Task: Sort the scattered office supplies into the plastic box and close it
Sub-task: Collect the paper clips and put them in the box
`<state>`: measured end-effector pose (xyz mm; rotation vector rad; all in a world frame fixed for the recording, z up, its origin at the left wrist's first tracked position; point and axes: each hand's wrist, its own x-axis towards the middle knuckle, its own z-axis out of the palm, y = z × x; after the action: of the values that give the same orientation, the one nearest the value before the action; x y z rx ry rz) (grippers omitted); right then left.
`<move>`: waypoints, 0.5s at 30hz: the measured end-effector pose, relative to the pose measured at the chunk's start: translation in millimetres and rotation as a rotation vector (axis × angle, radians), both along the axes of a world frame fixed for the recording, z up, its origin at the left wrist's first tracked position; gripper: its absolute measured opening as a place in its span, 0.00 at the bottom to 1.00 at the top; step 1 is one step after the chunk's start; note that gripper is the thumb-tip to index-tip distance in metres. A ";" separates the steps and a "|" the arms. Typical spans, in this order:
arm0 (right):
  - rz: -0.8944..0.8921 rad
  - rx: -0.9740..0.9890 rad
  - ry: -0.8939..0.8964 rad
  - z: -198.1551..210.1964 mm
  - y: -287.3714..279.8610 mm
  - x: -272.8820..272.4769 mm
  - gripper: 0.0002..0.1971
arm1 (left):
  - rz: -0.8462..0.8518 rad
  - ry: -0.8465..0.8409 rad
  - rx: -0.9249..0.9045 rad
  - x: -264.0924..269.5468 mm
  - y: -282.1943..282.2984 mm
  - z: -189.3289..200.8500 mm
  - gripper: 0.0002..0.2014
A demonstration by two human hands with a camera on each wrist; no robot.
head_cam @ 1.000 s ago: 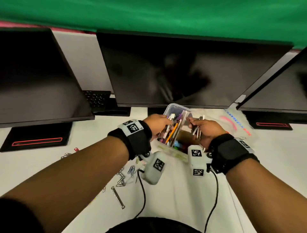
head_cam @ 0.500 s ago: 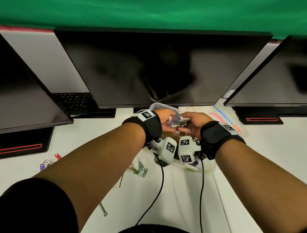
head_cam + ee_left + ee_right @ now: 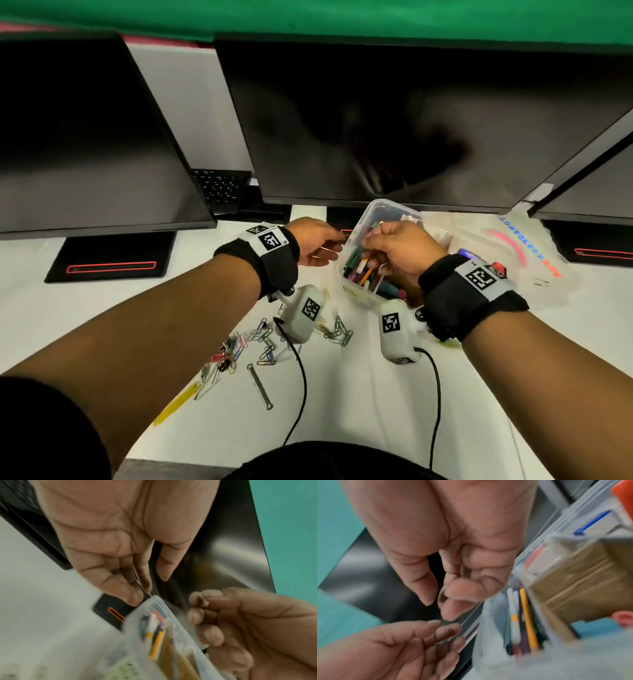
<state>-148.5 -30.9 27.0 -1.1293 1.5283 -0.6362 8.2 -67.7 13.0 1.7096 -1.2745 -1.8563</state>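
Pinching a thin metal strip (image 3: 447,624) in the right hand (image 3: 397,253) at the plastic box (image 3: 356,226) rim; left hand (image 3: 313,243) grip loose, touching it. Could fumble it short of the box, among the paper clips (image 3: 260,342).

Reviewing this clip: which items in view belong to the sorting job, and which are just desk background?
Part of the job:
- clear plastic box, open, already holding pens and pencils
- loose paper clips on the desk
- metal fastener strip
- yellow strip
- left hand and right hand at the box

Background:
- monitors
- keyboard
- printed plastic bag
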 end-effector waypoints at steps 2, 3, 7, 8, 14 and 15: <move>0.151 -0.047 0.074 -6.0 4.9 30.8 0.04 | -0.007 -0.088 -0.023 32.1 6.1 -6.2 0.04; 0.231 -0.064 0.130 -10.2 7.7 43.7 0.03 | -0.016 -0.140 -0.038 46.7 9.9 -10.4 0.05; 0.609 -0.176 0.385 -39.1 21.8 87.6 0.04 | -0.127 -0.433 -0.103 112.6 32.8 -36.0 0.10; 0.705 -0.198 0.459 -48.6 26.3 93.6 0.06 | -0.155 -0.489 -0.101 126.9 38.9 -42.8 0.08; 1.120 -0.178 0.629 -97.4 63.0 122.4 0.10 | -0.645 -0.793 -0.106 181.7 91.1 -73.2 0.15; 1.161 -0.176 0.651 -102.3 68.6 124.2 0.12 | -0.745 -0.836 -0.093 183.0 98.6 -77.8 0.18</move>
<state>-24.3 37.6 -75.3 -2.1993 1.0145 0.4467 191.2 31.0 -64.8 2.2471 -2.5483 -1.3069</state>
